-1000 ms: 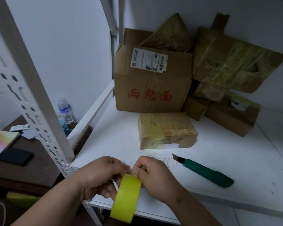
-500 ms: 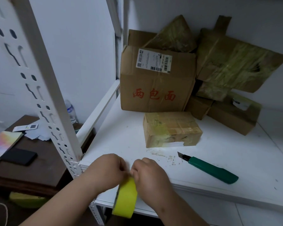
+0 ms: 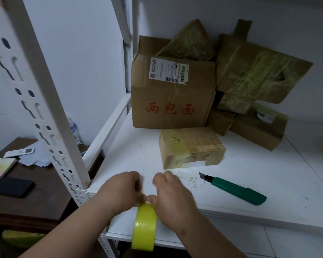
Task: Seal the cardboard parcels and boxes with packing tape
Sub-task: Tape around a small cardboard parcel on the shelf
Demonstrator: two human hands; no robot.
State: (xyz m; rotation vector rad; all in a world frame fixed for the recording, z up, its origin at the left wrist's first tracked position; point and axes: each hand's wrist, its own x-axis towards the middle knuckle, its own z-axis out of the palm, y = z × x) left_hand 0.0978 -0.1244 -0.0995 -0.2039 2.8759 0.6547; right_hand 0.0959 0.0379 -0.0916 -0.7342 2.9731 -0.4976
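Both hands work at the yellow tape roll (image 3: pixel 145 227) in the lower middle of the frame. The left hand (image 3: pixel 119 192) has its fingers curled in against the roll's top edge, and the right hand (image 3: pixel 172 196) closes on it from the other side, thumb and fingers pinching at the same spot. A second ago the two sets of knuckles were pressed together over the roll; now they sit slightly apart, with a small gap of white shelf (image 3: pixel 250 174) showing between them, and the roll hangs lower, over the shelf's front edge. I read that as the person picking at the tape's free end, perhaps just starting to peel it; no loose strip is visible yet, so I cannot tell whether the end has lifted.

Just beyond the hands, in the middle of the frame, lies the small taped parcel (image 3: pixel 191 147), already wrapped in yellowish tape with a white strip along its lower front edge. It has not moved. To its lower right the green utility knife (image 3: pixel 237 189) rests on the shelf with its blade out, also where it was.

Behind these, toward the upper middle and right, stand the large cardboard box (image 3: pixel 172 94) with red characters and a shipping label, and a heap of other taped boxes.

No tape goes onto a box yet; the step in hand seems to be freeing the end.
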